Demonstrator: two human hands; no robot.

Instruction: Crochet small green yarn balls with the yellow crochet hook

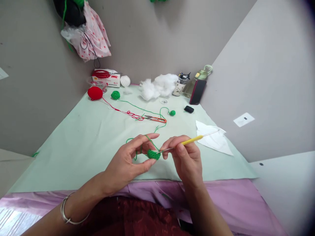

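Note:
My left hand (130, 160) pinches a small green crochet piece (154, 154) between thumb and fingers, with green yarn (152, 143) running over the index finger. My right hand (184, 155) grips a crochet hook with a yellow handle (192, 140); its metal tip sits in the green piece. Both hands hover just above the near part of the pale green table cover (86, 144).
Orange thread snips (156, 118) lie mid-table among red and green yarn strands. Farther back are a red yarn ball (94, 93), a green ball (115, 95), a small green ball (172, 112), white stuffing (159, 86), a box (108, 79), a bottle (197, 82), white paper (214, 141).

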